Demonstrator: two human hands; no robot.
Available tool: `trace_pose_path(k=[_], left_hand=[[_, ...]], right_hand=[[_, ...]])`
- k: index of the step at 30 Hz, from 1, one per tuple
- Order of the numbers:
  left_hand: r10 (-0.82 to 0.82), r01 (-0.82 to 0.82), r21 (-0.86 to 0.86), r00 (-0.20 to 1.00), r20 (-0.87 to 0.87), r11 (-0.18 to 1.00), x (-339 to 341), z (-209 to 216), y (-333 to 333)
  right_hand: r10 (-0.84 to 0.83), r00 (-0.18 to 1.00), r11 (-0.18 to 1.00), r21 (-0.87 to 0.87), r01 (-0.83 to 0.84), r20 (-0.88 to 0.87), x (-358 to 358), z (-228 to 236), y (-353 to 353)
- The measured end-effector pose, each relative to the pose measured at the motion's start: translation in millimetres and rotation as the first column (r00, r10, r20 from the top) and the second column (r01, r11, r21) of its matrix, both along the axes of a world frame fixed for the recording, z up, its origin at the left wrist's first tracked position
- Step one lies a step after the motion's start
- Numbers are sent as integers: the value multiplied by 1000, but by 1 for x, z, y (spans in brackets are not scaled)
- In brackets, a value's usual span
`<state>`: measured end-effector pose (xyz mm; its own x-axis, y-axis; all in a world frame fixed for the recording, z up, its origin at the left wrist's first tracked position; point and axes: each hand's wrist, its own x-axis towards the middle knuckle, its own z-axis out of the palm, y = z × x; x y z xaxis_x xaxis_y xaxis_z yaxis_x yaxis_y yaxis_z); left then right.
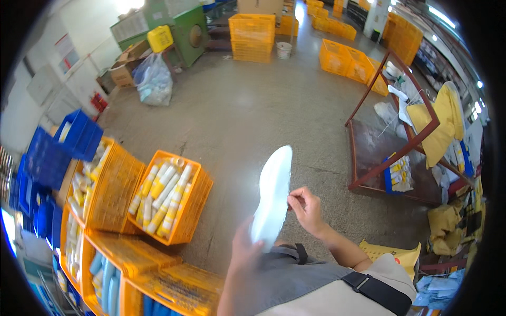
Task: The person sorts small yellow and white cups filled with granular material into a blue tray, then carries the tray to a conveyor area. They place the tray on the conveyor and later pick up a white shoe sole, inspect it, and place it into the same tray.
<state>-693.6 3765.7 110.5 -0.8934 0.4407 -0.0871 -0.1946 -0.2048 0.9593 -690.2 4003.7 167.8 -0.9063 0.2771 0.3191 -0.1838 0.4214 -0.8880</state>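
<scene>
A pale white-blue insole (274, 181) stands tilted upright in front of me, its rounded wide end pointing away. My left hand (244, 246) grips its lower end, with the thumb across the face; this hand is somewhat blurred. At the insole's right edge, which looks a little ragged, my right hand (307, 209) is closed in a pinch. The thumb and forefinger tips meet right beside that edge. Whatever lies between those fingertips is too small to make out.
To the left, an orange crate (197, 197) holds several white and yellow rolls, beside blue bins (79, 134). A red metal rack (363, 181) with packages stands right. Farther off are a plastic bag (153, 79), stacked orange crates (252, 37) and a white bucket (283, 50).
</scene>
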Motion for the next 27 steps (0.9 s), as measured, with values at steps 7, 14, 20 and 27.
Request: trace_pose_path(k=[7,14,20,27], left_hand=[[-142,148,-25,977,160,989,-350,-38,111],[40,-128,183,906,421,975,-674,-6,216],[243,-238,-54,926,290,970,-942,-6,226],[189,-207,70,959,210,976,-1312,-45,299]], right_hand=[[-80,991,882,-455,121,109,-334,-28,137],[29,976,952,-305,39,216,-732,-29,215],[270,930,953,-204,-222,249,-1033,-30,234],[246,920,893,-441,-92,306,-1387,-47,308]])
